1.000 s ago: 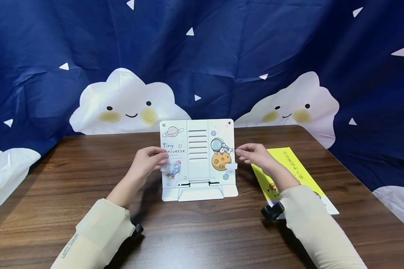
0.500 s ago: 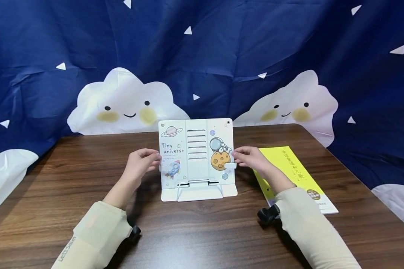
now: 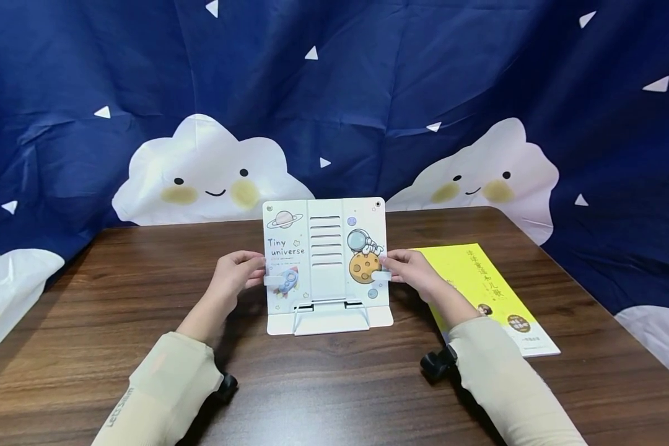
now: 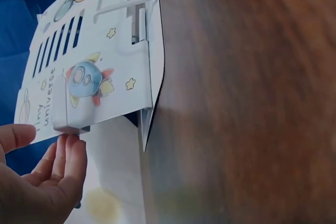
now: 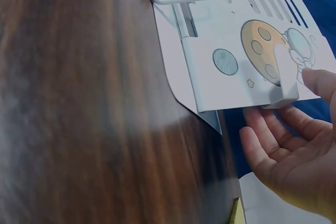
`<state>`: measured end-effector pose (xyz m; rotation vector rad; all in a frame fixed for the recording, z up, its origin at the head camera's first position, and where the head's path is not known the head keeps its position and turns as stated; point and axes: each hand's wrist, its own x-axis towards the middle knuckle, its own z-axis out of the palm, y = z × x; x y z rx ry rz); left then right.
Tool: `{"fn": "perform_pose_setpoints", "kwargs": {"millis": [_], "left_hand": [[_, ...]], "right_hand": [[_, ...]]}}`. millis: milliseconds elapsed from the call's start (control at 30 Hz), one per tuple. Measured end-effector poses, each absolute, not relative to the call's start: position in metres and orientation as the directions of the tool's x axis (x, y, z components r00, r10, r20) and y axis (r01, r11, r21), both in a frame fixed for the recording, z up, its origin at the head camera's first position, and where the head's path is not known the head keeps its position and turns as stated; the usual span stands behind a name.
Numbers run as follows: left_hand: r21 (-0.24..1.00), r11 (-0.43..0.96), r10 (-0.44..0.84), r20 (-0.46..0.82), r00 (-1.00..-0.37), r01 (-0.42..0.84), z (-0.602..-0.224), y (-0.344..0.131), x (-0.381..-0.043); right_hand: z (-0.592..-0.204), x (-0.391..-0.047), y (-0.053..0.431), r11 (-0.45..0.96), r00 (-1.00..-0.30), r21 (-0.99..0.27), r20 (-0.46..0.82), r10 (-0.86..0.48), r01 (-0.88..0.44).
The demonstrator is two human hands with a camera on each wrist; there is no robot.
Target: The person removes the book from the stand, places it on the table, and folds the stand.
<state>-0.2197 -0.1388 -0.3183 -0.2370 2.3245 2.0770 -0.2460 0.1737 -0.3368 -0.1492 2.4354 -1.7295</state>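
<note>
On brown tabletop (image 3: 323,384), white stand (image 3: 326,282) upright, facing me. Left grip (image 3: 235,275) pinches its left edge just above clip (image 3: 274,281). Right grip (image 3: 415,271) pinches right edge beside other clip (image 3: 381,276); I see thumb (image 5: 317,82) in front, fingers (image 5: 270,140) behind. Yellow book (image 3: 482,272) lies flat right of stand, partly hidden from me by right arm (image 3: 502,378). Blue curtain (image 3: 334,80) hangs behind.

A creased dark blue cloth (image 3: 351,80) fills the upper frame, printed with small white triangles (image 3: 311,54) and smiling white clouds (image 3: 206,155). Below, a brown wood-grain worktop (image 3: 145,279) catches pale glare (image 3: 301,409) at bottom centre.
</note>
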Motion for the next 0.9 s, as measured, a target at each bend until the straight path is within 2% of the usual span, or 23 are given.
{"fn": "perform_pose_setpoints", "kwargs": {"millis": [400, 633, 800, 900], "left_hand": [[0.976, 0.174, -0.105, -0.111, -0.988, -0.128, -0.328, -0.132, -0.227], [0.973, 0.195, -0.108, -0.102, -0.989, -0.122, -0.330, -0.129, -0.229], [0.974, 0.199, -0.134, -0.083, -0.988, -0.109, -0.332, -0.128, -0.229], [0.975, 0.195, -0.139, -0.084, -0.987, -0.111, -0.332, -0.128, -0.228]], "right_hand": [[-0.342, -0.247, 0.165, 0.339, -0.994, -0.940, -0.075, -0.077, 0.045], [-0.358, -0.253, 0.166, 0.264, -0.996, -0.961, -0.090, -0.019, 0.082], [-0.377, -0.267, 0.172, 0.261, -0.997, -0.962, -0.076, 0.001, 0.074], [-0.370, -0.261, 0.169, 0.276, -0.997, -0.958, -0.081, -0.006, 0.076]]}}
